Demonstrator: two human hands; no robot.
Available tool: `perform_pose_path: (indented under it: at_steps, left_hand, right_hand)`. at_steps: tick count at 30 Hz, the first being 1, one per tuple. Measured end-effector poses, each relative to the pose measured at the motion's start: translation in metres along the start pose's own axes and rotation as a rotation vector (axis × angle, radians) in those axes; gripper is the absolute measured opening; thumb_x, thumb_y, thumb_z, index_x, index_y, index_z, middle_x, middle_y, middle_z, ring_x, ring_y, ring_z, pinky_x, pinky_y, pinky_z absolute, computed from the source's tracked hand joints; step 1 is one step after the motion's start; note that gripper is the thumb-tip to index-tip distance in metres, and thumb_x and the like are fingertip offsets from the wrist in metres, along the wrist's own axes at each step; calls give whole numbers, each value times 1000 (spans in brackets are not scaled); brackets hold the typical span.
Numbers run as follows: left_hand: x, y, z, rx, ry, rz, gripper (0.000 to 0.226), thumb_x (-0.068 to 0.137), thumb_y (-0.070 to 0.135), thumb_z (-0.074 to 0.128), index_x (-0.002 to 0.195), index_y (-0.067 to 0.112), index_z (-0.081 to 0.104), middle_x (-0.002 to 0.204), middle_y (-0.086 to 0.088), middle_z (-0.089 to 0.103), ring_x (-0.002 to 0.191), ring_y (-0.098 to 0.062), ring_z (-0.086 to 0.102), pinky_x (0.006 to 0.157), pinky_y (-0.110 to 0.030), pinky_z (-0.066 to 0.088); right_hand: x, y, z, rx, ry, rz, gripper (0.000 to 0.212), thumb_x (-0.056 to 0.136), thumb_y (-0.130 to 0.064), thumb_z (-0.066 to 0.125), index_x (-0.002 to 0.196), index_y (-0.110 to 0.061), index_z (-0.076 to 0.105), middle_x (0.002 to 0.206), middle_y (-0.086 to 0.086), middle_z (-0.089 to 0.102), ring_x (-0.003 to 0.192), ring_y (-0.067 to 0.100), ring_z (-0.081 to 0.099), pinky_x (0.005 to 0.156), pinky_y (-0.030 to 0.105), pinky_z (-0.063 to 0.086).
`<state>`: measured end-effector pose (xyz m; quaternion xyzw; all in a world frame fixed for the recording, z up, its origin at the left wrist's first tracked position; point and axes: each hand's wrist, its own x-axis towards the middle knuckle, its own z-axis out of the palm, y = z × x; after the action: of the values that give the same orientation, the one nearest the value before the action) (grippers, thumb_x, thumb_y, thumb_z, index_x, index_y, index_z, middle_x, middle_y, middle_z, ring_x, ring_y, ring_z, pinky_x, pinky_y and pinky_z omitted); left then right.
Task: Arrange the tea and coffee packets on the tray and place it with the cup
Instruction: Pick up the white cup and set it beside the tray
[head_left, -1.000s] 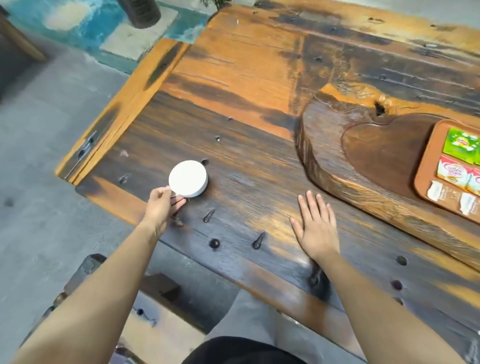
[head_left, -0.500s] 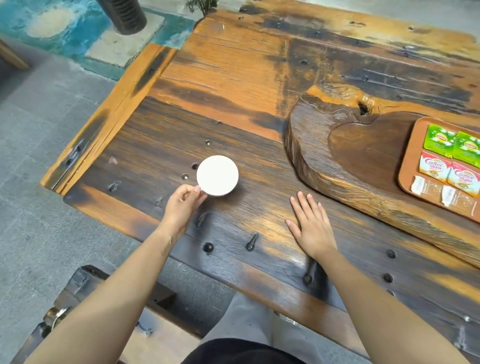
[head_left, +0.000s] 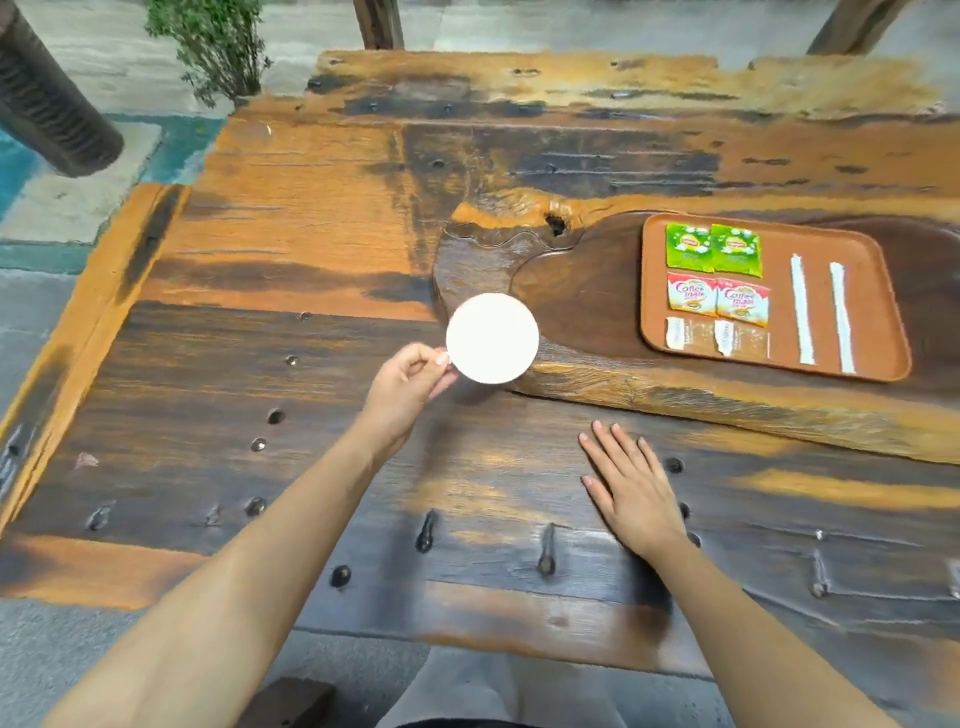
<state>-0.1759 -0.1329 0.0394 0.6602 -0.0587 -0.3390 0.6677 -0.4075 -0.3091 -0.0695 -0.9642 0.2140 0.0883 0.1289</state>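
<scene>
My left hand pinches the handle of a white cup, holding it above the near-left edge of a carved wooden slab. A brown tray rests on that slab at the right. On the tray lie two green tea packets, two Coffee-mate packets, two brown sachets and two white sticks, set in rows. My right hand lies flat on the table with fingers spread and holds nothing.
The rustic wooden table has bolts and holes along its near planks. A small potted plant stands past the far-left corner. A dark ribbed post rises from the floor at left.
My left hand has carried the cup to the right, from the table's left part up to the slab's edge. The view has swung right, showing the whole tray. My right hand has stayed flat.
</scene>
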Motion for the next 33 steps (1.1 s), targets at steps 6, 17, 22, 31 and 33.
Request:
perform_pose_path:
  at_steps: [6,17,22,31,33]
  left_hand:
    - [37,10,63,38,-133,-6,19,91,4,48,75,9,56,94,-7,65,94,-13,63,81,-13,54]
    - [101,16,119,71,-216,-149,17,92,7,48,77,7,54,88,-10,67,87,-14,66,85,-22,54]
    - [117,14,125,74,-206,-195,20,94,6,45,76,5,53,88,-12,64,80,-10,66,82,-17,53]
    - [136,16,119,119,-229,-217,20,95,10,44,78,8,54,88,-9,64,70,-6,70,78,-16,56]
    - [138,18,119,189,-218,-198,20,95,12,44,78,10,54,86,-6,64,70,-4,69,75,-14,56]
  right_hand:
    - [-8,11,3,72,47,114,58,94,-51,8,142,-29,31,151,-8,33,140,8,18,115,29,-2]
    - [-9,13,9,139,169,343,48,93,-36,31,139,-25,39,149,-3,38,139,14,28,116,32,3]
    - [-8,14,13,123,166,348,48,94,-36,32,140,-26,38,150,-4,36,140,14,29,115,37,13]
    - [-8,15,12,125,167,346,48,93,-37,32,140,-26,38,150,-5,36,139,14,29,114,39,17]
    - [-8,15,12,126,168,344,48,93,-37,32,140,-27,37,151,-5,35,140,14,28,114,40,17]
